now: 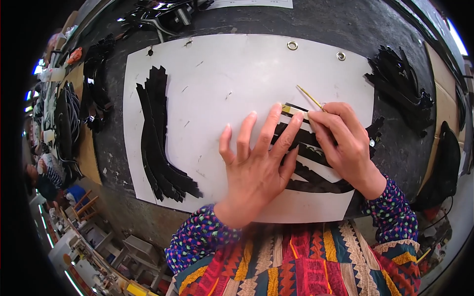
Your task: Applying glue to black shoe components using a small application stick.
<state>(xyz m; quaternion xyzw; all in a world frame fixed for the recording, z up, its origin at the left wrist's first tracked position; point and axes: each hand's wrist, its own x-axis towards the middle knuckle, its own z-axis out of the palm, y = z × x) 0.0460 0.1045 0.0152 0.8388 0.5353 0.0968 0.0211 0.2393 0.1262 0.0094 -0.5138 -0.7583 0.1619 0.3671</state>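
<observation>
My left hand [256,165] lies flat with fingers spread on several curved black strips [316,175] that rest on a white sheet [222,84]. The fingertips press the strips near their upper ends. My right hand [345,140] grips a thin yellowish brush [308,96] like a pen, its tip pointing up and left over the top of the strips, just beyond my left fingertips. Part of the strips is hidden under both hands.
A stack of similar black curved strips [158,138] lies on the sheet's left side. More black pieces are piled at the right [400,86] and far left [96,84] on the dark table [345,24]. Two metal eyelets [292,45] sit in the sheet's top edge.
</observation>
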